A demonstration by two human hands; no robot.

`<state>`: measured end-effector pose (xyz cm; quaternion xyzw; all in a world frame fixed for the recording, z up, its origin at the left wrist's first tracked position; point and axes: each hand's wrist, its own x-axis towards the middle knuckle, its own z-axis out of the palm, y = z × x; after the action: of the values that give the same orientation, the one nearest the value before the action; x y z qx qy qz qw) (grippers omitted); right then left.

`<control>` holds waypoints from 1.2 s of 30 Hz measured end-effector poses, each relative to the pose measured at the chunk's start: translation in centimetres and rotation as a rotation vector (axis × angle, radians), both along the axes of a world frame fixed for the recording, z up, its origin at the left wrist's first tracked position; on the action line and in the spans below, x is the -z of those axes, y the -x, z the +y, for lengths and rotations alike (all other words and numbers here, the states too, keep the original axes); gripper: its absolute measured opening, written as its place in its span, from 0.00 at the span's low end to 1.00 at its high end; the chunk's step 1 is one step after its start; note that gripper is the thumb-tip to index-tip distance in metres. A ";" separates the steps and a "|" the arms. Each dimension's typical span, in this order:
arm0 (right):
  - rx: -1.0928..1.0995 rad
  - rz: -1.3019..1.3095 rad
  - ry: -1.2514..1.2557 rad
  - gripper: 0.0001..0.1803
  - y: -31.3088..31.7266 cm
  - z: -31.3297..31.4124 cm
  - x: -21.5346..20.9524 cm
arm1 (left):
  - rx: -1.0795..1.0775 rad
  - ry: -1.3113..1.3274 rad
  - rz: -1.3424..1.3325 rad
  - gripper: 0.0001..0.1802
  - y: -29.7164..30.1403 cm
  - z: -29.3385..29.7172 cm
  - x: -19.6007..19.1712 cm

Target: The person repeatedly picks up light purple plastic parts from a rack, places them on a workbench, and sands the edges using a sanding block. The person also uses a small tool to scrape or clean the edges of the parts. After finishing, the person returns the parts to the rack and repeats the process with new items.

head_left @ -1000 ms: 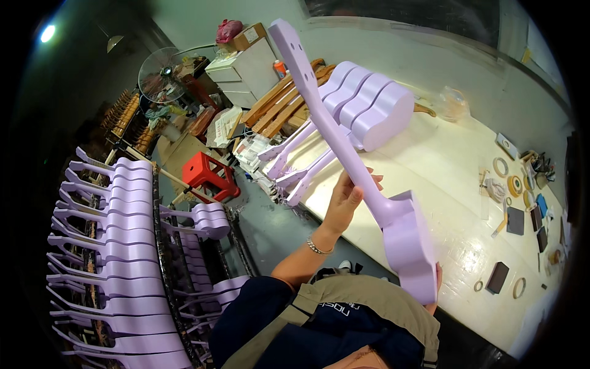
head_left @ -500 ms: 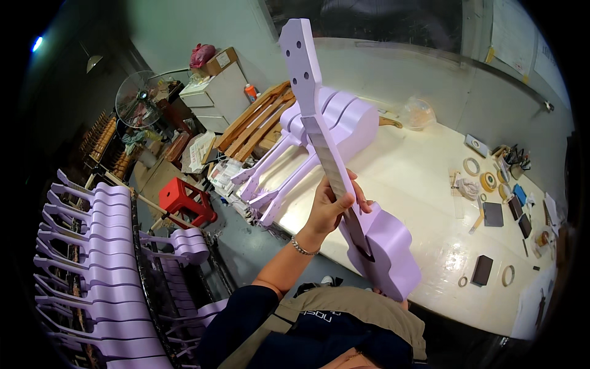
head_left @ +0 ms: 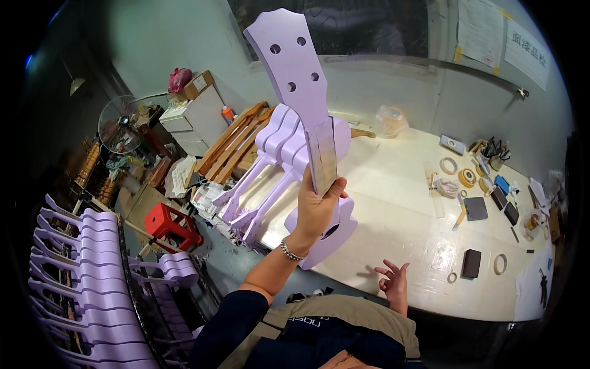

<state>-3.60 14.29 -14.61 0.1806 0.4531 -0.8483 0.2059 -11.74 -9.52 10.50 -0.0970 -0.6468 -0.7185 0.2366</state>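
White tabletop (head_left: 399, 215) fills the centre and right of the frame, edge curving toward lower right. Rack of lilac ukulele bodies (head_left: 74, 289) occupies the lower left, necks pointing up-left. A second group of lilac ukuleles (head_left: 276, 166) lies on the tabletop left of centre, necks hanging off the near edge, unpainted wooden ones (head_left: 236, 138) just behind them.

Lilac ukulele (head_left: 307, 123) held upright in mid-frame, headstock with four peg holes at top centre, body low, just above the tabletop edge. Fretboard face is covered by grey masking strip.

Left hand (head_left: 316, 212) grips the neck at frame centre; fingers clamped around it, thumb on the right side, bead bracelet at the wrist.

Right hand (head_left: 393, 280) at lower centre-right, above the tabletop edge, holding nothing; fingers apart, loosely curled.

Red stool (head_left: 172, 224) on the floor, left of centre. Tape rolls (head_left: 458, 172) and dark sanding blocks (head_left: 473, 209) scattered at right. Fan (head_left: 120, 132) at upper left.
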 end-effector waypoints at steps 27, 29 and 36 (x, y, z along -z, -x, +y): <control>0.039 1.118 -0.973 0.36 8.9 -9.3 -19.4 | 0.079 0.370 0.460 0.25 2.3 2.1 -3.9; -0.004 1.065 -1.032 0.32 8.7 -9.8 -19.7 | 0.189 0.277 0.382 0.19 1.8 1.8 -5.4; -0.016 1.097 -1.105 0.35 8.8 -10.5 -19.5 | 0.190 0.432 0.364 0.10 1.8 0.3 -9.0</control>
<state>-12.36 3.80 4.93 -0.1917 0.8486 -0.4658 -0.1618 -13.54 -9.19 19.46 -0.3322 -0.7197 -0.5541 0.2544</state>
